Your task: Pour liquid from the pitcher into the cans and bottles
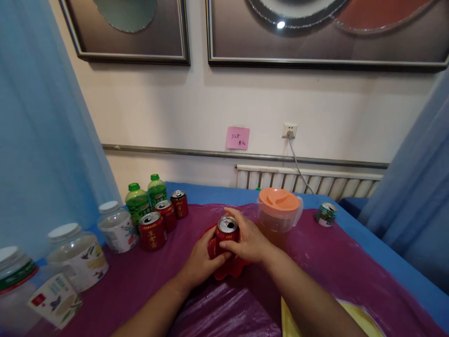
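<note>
Red can (228,233), a metal cylinder with a shiny silver top, stands between the hands, the left hand (202,258) and right hand (249,238) both gripping its sides. Behind their fingers spreads a wavy-edged red dish (229,272). Wrinkled, glossy purple sheeting (196,313) lies beneath; a clear plastic jug (275,223) sits just right.

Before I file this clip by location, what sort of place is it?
Probably an indoor room, though home or institution is unclear: a radiator lines the wall, framed pictures hang above, and blue curtains flank both sides.
</note>
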Motion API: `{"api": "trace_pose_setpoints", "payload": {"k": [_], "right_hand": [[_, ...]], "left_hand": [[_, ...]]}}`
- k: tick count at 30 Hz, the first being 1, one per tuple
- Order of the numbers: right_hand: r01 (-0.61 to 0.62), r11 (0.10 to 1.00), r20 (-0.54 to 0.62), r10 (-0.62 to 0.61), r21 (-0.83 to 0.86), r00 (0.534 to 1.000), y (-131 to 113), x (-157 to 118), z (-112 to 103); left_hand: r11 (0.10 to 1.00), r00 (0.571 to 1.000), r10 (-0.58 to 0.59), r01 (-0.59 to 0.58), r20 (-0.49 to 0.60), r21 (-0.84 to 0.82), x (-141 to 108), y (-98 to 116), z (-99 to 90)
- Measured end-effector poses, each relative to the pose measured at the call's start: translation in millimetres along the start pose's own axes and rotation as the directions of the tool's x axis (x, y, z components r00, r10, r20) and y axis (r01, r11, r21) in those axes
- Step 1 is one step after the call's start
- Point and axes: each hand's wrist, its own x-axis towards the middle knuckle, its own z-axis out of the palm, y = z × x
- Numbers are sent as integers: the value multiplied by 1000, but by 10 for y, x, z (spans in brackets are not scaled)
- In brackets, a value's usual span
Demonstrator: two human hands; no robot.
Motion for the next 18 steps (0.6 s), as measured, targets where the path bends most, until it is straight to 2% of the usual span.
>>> {"api": "trace_pose_setpoints", "payload": {"k": [2, 4, 6, 7, 9, 11, 12, 13, 14, 15, 16, 18], "right_hand": [[36, 998, -44, -39, -60, 998, -55, -10, 13], [95, 984, -159, -119, -150, 980, -142, -22, -5], [162, 963, -335, -229, -215, 914, -226, -32, -91], [189, 957, -439, -271, -222, 857, -249, -34, -169], [211, 959, -674, -285, -192, 682, -221, -30, -394], [181, 975, -879, -194, -126, 435, -69, -21, -683], [145, 986, -938, -126, -82, 324, 49, -19, -831], [91, 995, -967, -55, -33, 248, 187, -21, -968], [25, 999, -981, 23, 28, 195, 336, -29, -1085], [-48, 995, -979, 95, 88, 181, 488, -42, -1174], [-79, 989, -973, 135, 122, 187, 632, -60, -1232], [-111, 979, -952, 193, 170, 240, 877, -105, -1258]], "left_hand": [[1000, 999, -14, 14, -30, -1, 4, -1, -4], [999, 997, -33, 35, -71, 15, 11, -25, -16], [998, 993, -58, 62, -107, 33, 20, -65, -27], [996, 991, -70, 75, -117, 38, 24, -86, -31], [995, 989, -84, 91, -124, 46, 30, -120, -33], [994, 989, -91, 99, -120, 56, 32, -131, -28], [993, 989, -93, 100, -116, 61, 32, -129, -25], [993, 989, -94, 102, -114, 65, 32, -124, -22], [992, 989, -94, 103, -113, 69, 33, -118, -20], [992, 989, -95, 104, -117, 73, 34, -112, -18], [991, 988, -95, 105, -123, 78, 35, -108, -17], [991, 986, -94, 105, -134, 82, 38, -107, -17]]}}
